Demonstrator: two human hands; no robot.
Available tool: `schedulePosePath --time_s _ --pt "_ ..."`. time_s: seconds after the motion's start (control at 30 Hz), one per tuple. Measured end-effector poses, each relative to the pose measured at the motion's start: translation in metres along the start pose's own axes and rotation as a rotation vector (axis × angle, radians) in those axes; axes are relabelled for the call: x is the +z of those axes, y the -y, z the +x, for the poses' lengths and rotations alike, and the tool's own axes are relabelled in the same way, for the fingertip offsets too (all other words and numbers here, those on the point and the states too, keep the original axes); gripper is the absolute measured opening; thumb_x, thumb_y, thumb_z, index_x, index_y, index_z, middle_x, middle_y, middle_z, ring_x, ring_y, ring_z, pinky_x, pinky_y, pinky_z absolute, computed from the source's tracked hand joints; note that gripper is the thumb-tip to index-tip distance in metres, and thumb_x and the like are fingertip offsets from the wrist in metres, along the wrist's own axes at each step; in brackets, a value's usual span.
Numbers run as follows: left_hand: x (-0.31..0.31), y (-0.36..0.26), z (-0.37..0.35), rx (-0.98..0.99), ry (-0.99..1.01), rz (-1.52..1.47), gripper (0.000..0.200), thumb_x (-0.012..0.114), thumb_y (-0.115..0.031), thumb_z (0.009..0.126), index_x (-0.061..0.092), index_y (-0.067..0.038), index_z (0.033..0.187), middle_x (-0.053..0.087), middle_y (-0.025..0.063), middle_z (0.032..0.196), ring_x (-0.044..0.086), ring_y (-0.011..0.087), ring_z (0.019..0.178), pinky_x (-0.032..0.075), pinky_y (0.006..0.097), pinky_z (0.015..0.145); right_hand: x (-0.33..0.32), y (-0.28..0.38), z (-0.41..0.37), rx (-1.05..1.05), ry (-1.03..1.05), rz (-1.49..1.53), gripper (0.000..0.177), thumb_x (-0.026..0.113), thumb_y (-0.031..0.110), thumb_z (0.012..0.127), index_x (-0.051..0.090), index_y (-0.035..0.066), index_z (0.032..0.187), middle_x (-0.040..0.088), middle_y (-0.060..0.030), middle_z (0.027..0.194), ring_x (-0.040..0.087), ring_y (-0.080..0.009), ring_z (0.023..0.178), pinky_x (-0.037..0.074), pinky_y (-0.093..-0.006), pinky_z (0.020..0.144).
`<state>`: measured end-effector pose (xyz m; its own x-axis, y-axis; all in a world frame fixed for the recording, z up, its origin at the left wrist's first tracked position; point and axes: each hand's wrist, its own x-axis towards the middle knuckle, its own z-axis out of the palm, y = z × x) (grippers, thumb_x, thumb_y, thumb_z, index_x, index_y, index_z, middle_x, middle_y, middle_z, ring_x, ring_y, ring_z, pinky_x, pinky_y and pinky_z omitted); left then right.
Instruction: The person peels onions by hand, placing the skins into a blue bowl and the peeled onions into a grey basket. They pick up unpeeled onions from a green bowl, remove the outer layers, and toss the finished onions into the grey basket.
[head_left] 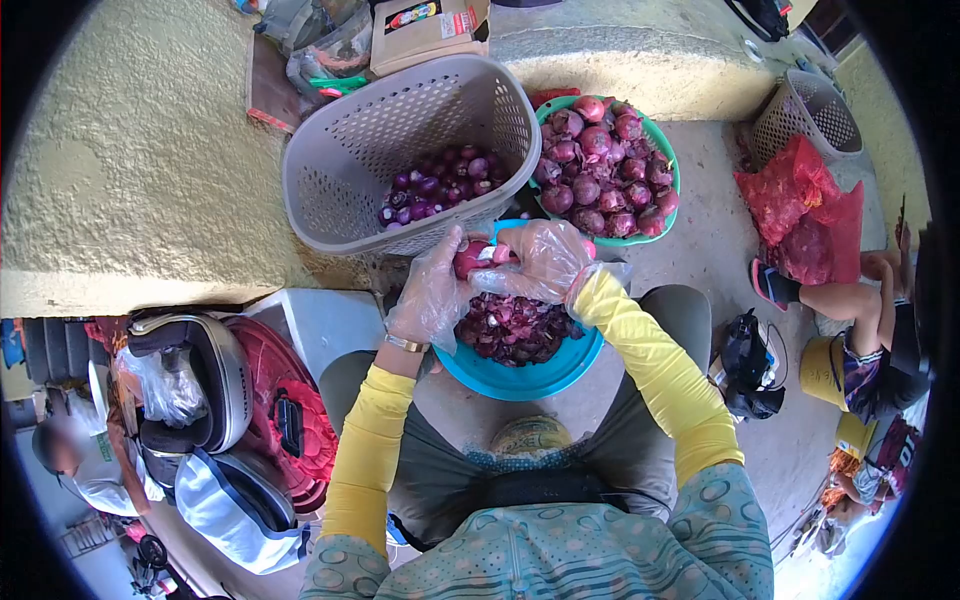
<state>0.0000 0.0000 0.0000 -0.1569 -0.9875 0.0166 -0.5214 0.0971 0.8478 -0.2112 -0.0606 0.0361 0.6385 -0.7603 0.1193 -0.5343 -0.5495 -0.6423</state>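
Note:
My left hand [432, 290], in a clear plastic glove, is closed round a red onion [470, 260] above a blue basin [505, 383]. My right hand [545, 262], also gloved, has its fingers bent against the onion's right side, where a small pink and white piece shows; whether that is a tool handle, I cannot tell. Dark onion skins [515, 330] fill the basin below both hands. Behind it on the left, a grey perforated basket [345, 190] holds peeled purple onions [440, 185]. Unpeeled onions [600, 160] are heaped in a green basket [673, 180] behind on the right.
A cardboard box [430, 35] lies behind the grey basket. Red net sacks [810, 215] and another basket [810, 115] are at the right. One person [850, 300] sits at the right edge; another [75, 455] is far left, beyond a scooter seat [195, 380].

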Motion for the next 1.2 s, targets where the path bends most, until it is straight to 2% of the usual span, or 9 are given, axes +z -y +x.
schedulePosePath --time_s 0.3,0.5,0.57,0.7,0.77,0.87,1.0,1.07,1.2 --pt "0.002 0.001 -0.001 -0.09 0.024 -0.275 0.04 0.071 -0.004 0.092 0.057 -0.002 0.13 0.073 0.0167 0.113 0.072 0.0299 0.102 0.056 0.0395 0.092 -0.005 0.004 -0.001 0.053 0.044 -0.041 0.064 0.072 0.071 0.078 0.072 0.007 0.087 0.07 -0.0202 0.072 0.071 -0.0414 0.073 0.055 -0.0502 0.067" --pt "-0.005 -0.019 -0.003 -0.036 0.003 0.031 0.038 0.07 -0.006 0.094 0.057 -0.001 0.13 0.072 0.0164 0.113 0.072 0.0293 0.101 0.056 0.0389 0.092 -0.002 0.003 -0.001 0.048 0.043 -0.014 0.063 0.072 0.069 0.078 0.072 0.006 0.086 0.07 -0.0203 0.073 0.071 -0.0413 0.073 0.055 -0.0499 0.069" --pt "-0.003 -0.015 -0.002 -0.079 0.005 -0.081 0.028 0.05 -0.018 0.11 0.061 0.001 0.127 0.071 0.0075 0.109 0.065 0.0125 0.096 0.055 0.0305 0.09 -0.002 0.004 0.0 0.059 0.053 -0.006 0.063 0.073 0.068 0.078 0.073 0.006 0.086 0.07 -0.0203 0.074 0.071 -0.0411 0.074 0.055 -0.0497 0.07" --pt "-0.006 -0.028 -0.003 -0.08 0.005 -0.048 0.028 0.049 -0.018 0.11 0.062 0.001 0.127 0.071 0.0077 0.109 0.064 0.0121 0.095 0.054 0.0302 0.09 -0.001 0.003 -0.001 0.032 -0.003 0.014 0.059 0.074 0.066 0.08 0.064 0.008 0.079 0.065 -0.0193 0.069 0.067 -0.0425 0.07 0.051 -0.0487 0.062" --pt "-0.008 -0.031 -0.003 -0.047 0.015 -0.024 0.033 0.067 -0.008 0.098 0.057 -0.002 0.129 0.072 0.0149 0.113 0.071 0.0255 0.099 0.056 0.0381 0.091 -0.001 0.003 -0.002 0.013 -0.036 0.024 0.059 0.074 0.067 0.08 0.063 0.008 0.08 0.064 -0.0194 0.068 0.066 -0.0426 0.069 0.051 -0.049 0.061" --pt "-0.003 -0.016 -0.002 -0.141 0.017 -0.226 0.029 0.064 -0.008 0.099 0.058 -0.002 0.128 0.072 0.0142 0.112 0.07 0.0238 0.099 0.056 0.0371 0.09 -0.009 0.01 0.001 0.1 0.097 -0.012 0.064 0.072 0.069 0.078 0.073 0.006 0.091 0.07 -0.0204 0.076 0.071 -0.0412 0.075 0.055 -0.0495 0.071" --pt "-0.004 -0.027 -0.003 -0.049 -0.018 -0.053 0.028 0.063 -0.006 0.1 0.059 -0.002 0.127 0.071 0.0139 0.11 0.069 0.0229 0.098 0.055 0.0366 0.09 -0.006 0.006 0.001 0.093 0.109 -0.005 0.064 0.071 0.069 0.08 0.072 0.006 0.09 0.07 -0.0207 0.076 0.07 -0.0413 0.076 0.055 -0.0491 0.071" --pt "0.001 -0.019 -0.002 -0.174 -0.001 -0.502 0.026 0.051 -0.017 0.11 0.062 0.0 0.126 0.07 0.0084 0.111 0.063 0.014 0.096 0.054 0.03 0.088 -0.006 0.005 0.0 0.066 0.131 0.026 0.061 0.069 0.067 0.083 0.071 0.007 0.087 0.07 -0.0204 0.076 0.069 -0.0416 0.075 0.055 -0.049 0.071" --pt "-0.006 -0.03 -0.004 -0.096 -0.001 -0.177 0.026 0.053 -0.018 0.108 0.062 0.0 0.125 0.07 0.0085 0.111 0.065 0.0149 0.097 0.055 0.0321 0.088 -0.003 0.006 -0.002 0.041 0.109 0.06 0.058 0.067 0.065 0.086 0.071 0.008 0.085 0.069 -0.0194 0.075 0.068 -0.0413 0.074 0.054 -0.0495 0.07"
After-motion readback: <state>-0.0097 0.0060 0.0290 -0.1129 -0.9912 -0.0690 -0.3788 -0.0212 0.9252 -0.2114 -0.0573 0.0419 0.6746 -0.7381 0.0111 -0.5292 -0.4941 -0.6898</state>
